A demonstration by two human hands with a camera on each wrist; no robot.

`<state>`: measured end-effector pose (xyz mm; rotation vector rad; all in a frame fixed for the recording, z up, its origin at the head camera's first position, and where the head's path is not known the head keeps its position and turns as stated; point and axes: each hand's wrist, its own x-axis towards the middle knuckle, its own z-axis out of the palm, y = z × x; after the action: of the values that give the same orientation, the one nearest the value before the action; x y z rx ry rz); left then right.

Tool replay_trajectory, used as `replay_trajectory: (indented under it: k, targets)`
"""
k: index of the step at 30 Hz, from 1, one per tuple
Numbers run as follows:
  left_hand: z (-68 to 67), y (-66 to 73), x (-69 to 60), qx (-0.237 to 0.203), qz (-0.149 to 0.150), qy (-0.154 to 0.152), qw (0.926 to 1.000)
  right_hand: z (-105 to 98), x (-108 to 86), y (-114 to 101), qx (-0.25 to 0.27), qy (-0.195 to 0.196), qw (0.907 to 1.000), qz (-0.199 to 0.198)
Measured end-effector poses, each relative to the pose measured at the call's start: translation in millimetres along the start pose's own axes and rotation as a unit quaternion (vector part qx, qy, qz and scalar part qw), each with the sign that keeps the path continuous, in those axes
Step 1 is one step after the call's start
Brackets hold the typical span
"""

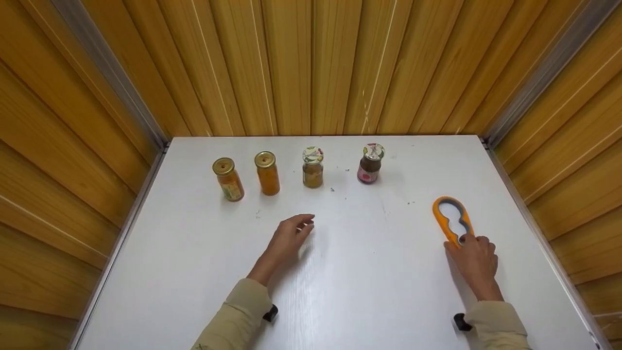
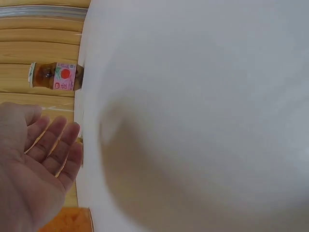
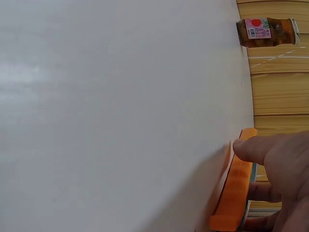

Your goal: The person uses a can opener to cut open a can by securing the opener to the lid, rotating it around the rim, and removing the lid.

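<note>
Okay, right hand (image 1: pixel 475 260) grips the near end of an orange jar opener (image 1: pixel 443 223), thumb on one side, other fingers round the opposite side, so pinching it. Opener is at the table's right part, wide end pointing away from the person, grey lining facing up; can't tell whether it rests on the white table (image 1: pixel 379 282) or is slightly raised. Left hand (image 1: pixel 289 236) is over the middle of the table, fingers loosely bent with small gaps between them, thumb apart from the fingertips. Four upright jars stand in a spaced row towards the back: leftmost jar (image 1: pixel 231 184) with gold lid and amber contents, second gold-lidded jar (image 1: pixel 268 180) near it, jar with a patterned lid (image 1: pixel 312 174), then dark jar (image 1: pixel 370 167) with pink label, also pattern-lidded. Left hand is nearest the middle two, apart from both. Both sleeves (image 1: pixel 233 311) are khaki. Wood-look panels (image 1: pixel 291 68) behind and at both sides.
</note>
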<state>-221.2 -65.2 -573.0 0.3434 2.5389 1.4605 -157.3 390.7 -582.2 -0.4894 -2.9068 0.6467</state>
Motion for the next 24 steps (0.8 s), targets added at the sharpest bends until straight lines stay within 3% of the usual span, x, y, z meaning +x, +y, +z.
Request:
replay_trajectory:
  k: [9, 17, 24]
  targets:
    - [32.6, 18.4, 33.6, -0.02, 0.013, -0.001, 0.9997, 2.3, 0.5, 0.0, 0.017, 0.008, 0.9997, 0.014]
    - [50.0, 38.9, 62.3, -0.02, 0.004, 0.027, 0.9994, -0.1, 0.1, -3.3, 0.05, 0.026, 0.9978, 0.036]
    - [61.6, 57.1, 92.5, -0.026, 0.029, 0.043, 0.9983, -9.5, 6.7, 0.1, 0.069, 0.017, 0.9965, 0.044]
